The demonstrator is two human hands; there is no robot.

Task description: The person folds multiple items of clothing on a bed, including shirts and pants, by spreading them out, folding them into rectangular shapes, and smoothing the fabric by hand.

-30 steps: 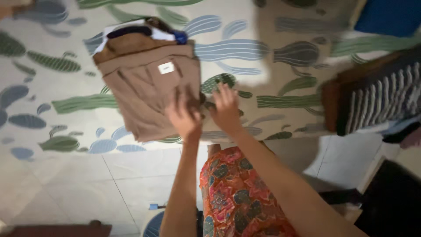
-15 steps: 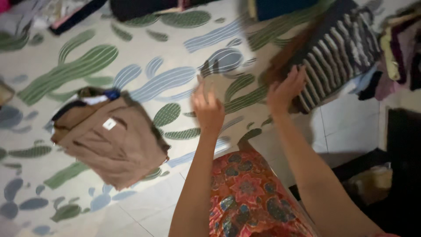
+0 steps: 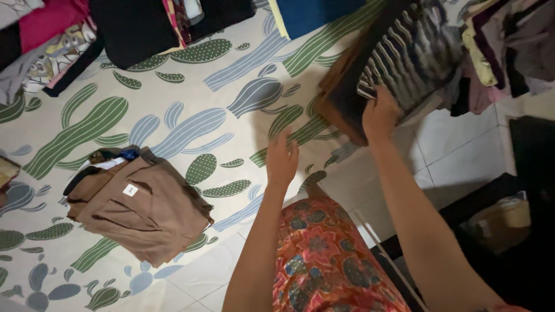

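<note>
Right hand [image 3: 378, 115] grips soft striped knit stack [image 3: 404, 55], apparently lifted; left hand [image 3: 281, 160] fingers spread wide above cactus-print sheet [image 3: 173, 92].

Bare, sleeveless arms; a red-orange floral batik garment [image 3: 324, 254] with teal blooms covers the lap.

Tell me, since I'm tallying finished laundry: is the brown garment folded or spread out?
Folded. The brown garment lies as a compact, layered rectangle atop a small pile on the cactus sheet, neither hand touching it.
</note>
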